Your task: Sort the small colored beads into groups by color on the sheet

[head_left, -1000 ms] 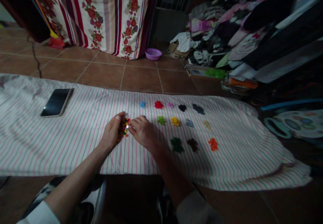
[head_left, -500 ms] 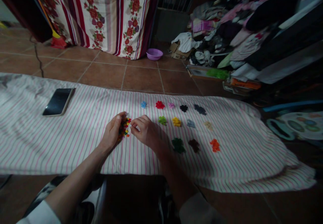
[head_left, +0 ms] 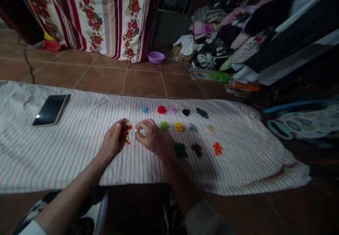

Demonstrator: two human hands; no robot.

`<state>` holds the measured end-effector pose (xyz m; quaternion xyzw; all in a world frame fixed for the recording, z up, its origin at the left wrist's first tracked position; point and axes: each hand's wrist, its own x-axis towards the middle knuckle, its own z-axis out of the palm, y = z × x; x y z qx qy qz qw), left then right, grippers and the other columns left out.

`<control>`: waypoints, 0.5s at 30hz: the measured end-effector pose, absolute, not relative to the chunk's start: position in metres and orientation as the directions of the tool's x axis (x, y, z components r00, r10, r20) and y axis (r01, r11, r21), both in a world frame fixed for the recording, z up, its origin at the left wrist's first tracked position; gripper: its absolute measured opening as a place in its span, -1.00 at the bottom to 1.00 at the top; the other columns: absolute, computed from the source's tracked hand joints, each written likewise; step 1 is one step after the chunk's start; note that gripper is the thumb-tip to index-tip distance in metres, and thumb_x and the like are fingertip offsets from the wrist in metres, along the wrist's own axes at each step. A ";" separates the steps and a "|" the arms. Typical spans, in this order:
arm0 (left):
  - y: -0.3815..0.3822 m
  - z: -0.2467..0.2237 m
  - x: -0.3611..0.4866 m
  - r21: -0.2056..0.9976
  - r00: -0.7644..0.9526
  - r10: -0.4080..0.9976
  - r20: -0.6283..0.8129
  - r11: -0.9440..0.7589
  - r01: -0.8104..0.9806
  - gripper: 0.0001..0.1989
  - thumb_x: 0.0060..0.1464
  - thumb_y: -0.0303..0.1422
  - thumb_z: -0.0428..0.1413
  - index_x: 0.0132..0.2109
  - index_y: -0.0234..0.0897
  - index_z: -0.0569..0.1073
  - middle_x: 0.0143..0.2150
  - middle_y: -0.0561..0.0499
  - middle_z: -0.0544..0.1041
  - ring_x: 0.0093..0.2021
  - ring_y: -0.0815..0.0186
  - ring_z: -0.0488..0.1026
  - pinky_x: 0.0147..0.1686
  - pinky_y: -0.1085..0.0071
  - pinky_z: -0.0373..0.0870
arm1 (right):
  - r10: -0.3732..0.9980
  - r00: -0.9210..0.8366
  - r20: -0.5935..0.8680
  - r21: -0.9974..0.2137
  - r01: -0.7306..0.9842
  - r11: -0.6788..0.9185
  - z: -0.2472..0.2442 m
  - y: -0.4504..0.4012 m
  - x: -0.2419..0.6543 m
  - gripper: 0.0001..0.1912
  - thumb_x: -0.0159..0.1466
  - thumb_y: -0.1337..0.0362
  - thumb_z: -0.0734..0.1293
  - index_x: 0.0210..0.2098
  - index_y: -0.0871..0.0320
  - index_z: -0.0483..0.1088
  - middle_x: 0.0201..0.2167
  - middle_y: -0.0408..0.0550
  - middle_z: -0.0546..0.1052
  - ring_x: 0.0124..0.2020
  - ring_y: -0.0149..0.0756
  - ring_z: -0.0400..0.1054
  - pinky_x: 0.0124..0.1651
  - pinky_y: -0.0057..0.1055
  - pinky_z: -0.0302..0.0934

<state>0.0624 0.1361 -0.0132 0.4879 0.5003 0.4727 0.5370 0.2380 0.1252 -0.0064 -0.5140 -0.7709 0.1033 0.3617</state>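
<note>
My left hand (head_left: pixel 112 138) rests on the striped cloth (head_left: pixel 87 157), curved round the left side of a mixed pile of small coloured pieces (head_left: pixel 127 133), its fingers together. Just right of the pile, my right hand (head_left: pixel 148 134) has thumb and forefinger pinched; a tiny whitish thing shows at the tips, too small to name. Beyond and to the right lie single-colour piles: blue (head_left: pixel 144 110), red (head_left: pixel 161 109), pink (head_left: pixel 173 110), black (head_left: pixel 186 112), dark grey (head_left: pixel 202 113), lime (head_left: pixel 164 125), yellow (head_left: pixel 179 126), light grey (head_left: pixel 193 127), beige (head_left: pixel 210 128), dark green (head_left: pixel 181 150), brown (head_left: pixel 196 150), orange (head_left: pixel 217 148).
A phone (head_left: pixel 51 110) lies on the cloth at the left. On the tiled floor beyond stand a purple basin (head_left: pixel 156 57) and a heap of clothes (head_left: pixel 222 34). A flowered curtain (head_left: pixel 106 16) hangs behind. A patterned plastic object (head_left: pixel 304 124) is at the right.
The view has shifted, moving the scene mostly left. My right hand has drawn slightly away from the mixed pile, still pinched. My left hand stays beside the pile.
</note>
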 end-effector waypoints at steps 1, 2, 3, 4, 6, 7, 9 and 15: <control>0.136 -0.014 0.062 0.996 0.055 0.995 -0.084 0.086 -0.023 -0.35 0.09 0.15 0.05 0.09 -0.27 0.48 0.08 -0.19 0.54 0.10 0.07 0.45 0.12 0.09 0.37 | 0.866 -0.199 0.458 -0.536 0.715 0.448 -0.007 0.125 0.239 -0.84 0.13 0.48 0.29 -0.39 0.07 0.31 -0.38 -0.10 0.51 -0.22 -0.21 0.36 -0.06 -0.26 0.25; 0.136 -0.015 0.063 0.995 0.056 0.994 -0.091 0.093 -0.033 -0.35 0.09 0.15 0.06 0.09 -0.27 0.48 0.08 -0.19 0.54 0.08 0.08 0.46 0.09 0.11 0.39 | 0.866 -0.189 0.462 -0.542 0.713 0.444 -0.008 0.125 0.240 -0.84 0.13 0.47 0.28 -0.39 0.07 0.30 -0.38 -0.10 0.51 -0.22 -0.21 0.36 -0.06 -0.26 0.25; 0.136 -0.016 0.063 0.994 0.055 0.994 -0.098 0.101 -0.047 -0.35 0.08 0.15 0.06 0.09 -0.27 0.49 0.08 -0.19 0.54 0.07 0.08 0.47 0.07 0.13 0.41 | 0.867 -0.179 0.466 -0.547 0.712 0.441 -0.009 0.125 0.242 -0.84 0.13 0.47 0.28 -0.39 0.07 0.30 -0.38 -0.09 0.51 -0.22 -0.21 0.36 -0.07 -0.27 0.25; 0.135 -0.017 0.063 0.992 0.051 0.993 -0.103 0.107 -0.063 -0.34 0.06 0.16 0.08 0.08 -0.27 0.49 0.08 -0.19 0.54 0.07 0.08 0.47 0.05 0.14 0.42 | 0.867 -0.173 0.466 -0.551 0.710 0.438 -0.010 0.125 0.243 -0.85 0.13 0.47 0.27 -0.38 0.07 0.30 -0.38 -0.08 0.51 -0.21 -0.20 0.36 -0.08 -0.27 0.25; 0.135 -0.018 0.063 0.990 0.039 0.993 -0.112 0.115 -0.080 -0.32 0.04 0.17 0.09 0.09 -0.27 0.49 0.09 -0.19 0.54 0.06 0.08 0.48 0.02 0.15 0.44 | 0.870 -0.164 0.464 -0.558 0.709 0.431 -0.012 0.124 0.246 -0.86 0.13 0.46 0.27 -0.38 0.08 0.31 -0.38 -0.08 0.51 -0.21 -0.20 0.36 -0.09 -0.27 0.26; 0.135 -0.019 0.062 0.990 0.039 0.992 -0.120 0.123 -0.075 -0.31 0.04 0.18 0.08 0.10 -0.27 0.48 0.09 -0.20 0.54 0.06 0.08 0.48 0.02 0.15 0.45 | 0.874 -0.160 0.459 -0.561 0.710 0.425 -0.012 0.124 0.247 -0.86 0.13 0.46 0.27 -0.38 0.08 0.31 -0.38 -0.08 0.50 -0.21 -0.20 0.36 -0.08 -0.27 0.26; 0.135 -0.018 0.062 0.990 0.049 0.990 -0.134 0.137 -0.045 -0.31 0.07 0.18 0.05 0.11 -0.26 0.47 0.10 -0.19 0.53 0.06 0.08 0.47 0.03 0.14 0.44 | 0.880 -0.149 0.450 -0.567 0.714 0.411 -0.012 0.124 0.250 -0.87 0.13 0.45 0.27 -0.39 0.07 0.31 -0.38 -0.09 0.50 -0.22 -0.21 0.36 -0.08 -0.27 0.26; 0.135 -0.019 0.059 0.996 0.057 0.995 -0.086 0.086 0.002 -0.38 0.12 0.15 0.02 0.09 -0.21 0.48 0.14 -0.14 0.51 0.16 0.11 0.41 0.20 0.15 0.30 | 0.857 -0.153 0.492 -0.557 0.702 0.445 -0.010 0.126 0.263 -0.85 0.13 0.46 0.26 -0.42 0.08 0.25 -0.41 -0.08 0.49 -0.26 -0.23 0.37 -0.09 -0.28 0.26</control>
